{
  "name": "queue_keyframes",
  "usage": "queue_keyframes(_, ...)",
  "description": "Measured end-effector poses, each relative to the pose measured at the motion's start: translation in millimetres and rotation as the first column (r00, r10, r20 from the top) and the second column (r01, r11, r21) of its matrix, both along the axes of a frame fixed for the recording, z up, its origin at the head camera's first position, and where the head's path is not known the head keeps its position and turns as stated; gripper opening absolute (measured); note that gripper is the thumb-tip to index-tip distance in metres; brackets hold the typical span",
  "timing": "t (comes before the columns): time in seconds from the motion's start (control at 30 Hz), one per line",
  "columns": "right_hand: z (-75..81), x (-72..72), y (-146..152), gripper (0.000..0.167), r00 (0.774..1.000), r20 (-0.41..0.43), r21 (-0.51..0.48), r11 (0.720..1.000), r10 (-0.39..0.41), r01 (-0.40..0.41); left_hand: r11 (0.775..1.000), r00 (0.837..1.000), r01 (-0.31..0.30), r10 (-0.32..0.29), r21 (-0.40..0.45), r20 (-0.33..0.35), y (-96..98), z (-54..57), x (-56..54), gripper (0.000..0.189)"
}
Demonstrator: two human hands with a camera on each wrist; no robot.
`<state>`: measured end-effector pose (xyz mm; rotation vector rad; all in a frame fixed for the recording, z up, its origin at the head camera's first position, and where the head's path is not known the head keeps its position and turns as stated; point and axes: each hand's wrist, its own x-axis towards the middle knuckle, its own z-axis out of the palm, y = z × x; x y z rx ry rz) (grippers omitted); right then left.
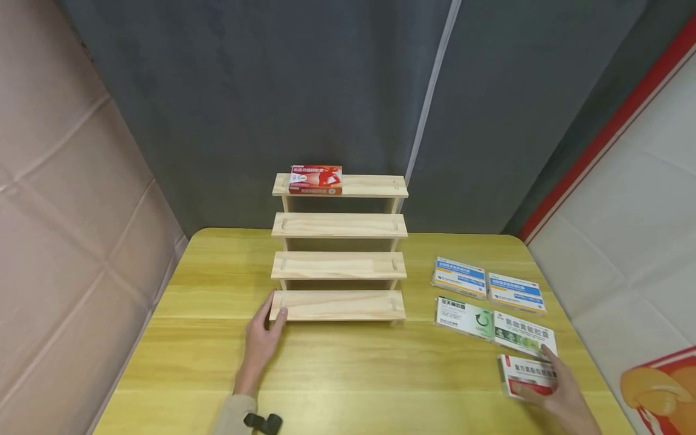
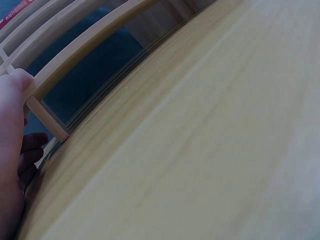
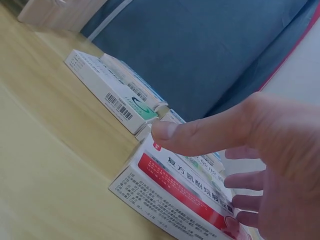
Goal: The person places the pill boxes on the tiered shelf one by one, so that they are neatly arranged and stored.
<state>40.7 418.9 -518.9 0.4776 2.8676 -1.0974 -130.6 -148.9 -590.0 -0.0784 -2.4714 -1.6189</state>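
A tiered wooden rack [image 1: 338, 306] stands at the middle of the table. My left hand [image 1: 261, 341] grips the left end of its lowest shelf. The thumb lies over the front edge there, and in the left wrist view the other fingers [image 2: 32, 150] curl below and beside it. At the right, my right hand [image 1: 565, 393] hovers over a white and red medicine box [image 1: 530, 371]. Its thumb [image 3: 190, 135] stretches across above the box's upper face, while the other fingers are spread along the far side, partly hidden. The box lies flat on the table.
A red medicine box [image 1: 315, 180] sits on the left of the top shelf. Behind the right hand lie two blue and white boxes [image 1: 459, 278], a green and white box [image 1: 464, 317] and another white-green box [image 1: 524, 333]. A grey curtain [image 1: 244, 109] hangs behind the table.
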Motion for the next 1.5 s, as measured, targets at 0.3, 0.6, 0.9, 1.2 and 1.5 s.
queue_keyframes(0.3,-2.2,4.4,5,0.112,0.999,0.019,0.124,0.992,-0.038,0.036,1.000,1.000,0.000,0.000,0.000,-0.006,-0.7,0.1,0.4,0.060)
queue_keyframes(0.6,-1.4,4.0,12,0.120,0.987,0.153,0.121,0.992,-0.038,0.020,1.000,1.000,0.010,-0.010,0.010,0.003,-0.7,2.2,1.6,0.060)
queue_keyframes(0.9,0.0,4.9,14,0.127,0.947,0.322,0.048,0.998,0.020,-0.037,1.000,1.000,0.001,-0.001,0.002,0.019,0.2,5.3,3.3,0.061)
queue_keyframes(1.2,-3.2,11.8,17,0.128,0.937,0.349,0.089,0.996,-0.004,-0.028,1.000,1.000,0.007,-0.007,0.005,0.029,0.3,3.2,3.3,0.061)
queue_keyframes(1.5,-5.8,14.7,19,0.134,0.915,0.403,0.027,1.000,-0.012,0.001,1.000,1.000,0.001,-0.001,0.003,0.019,-0.1,3.2,3.1,0.060)
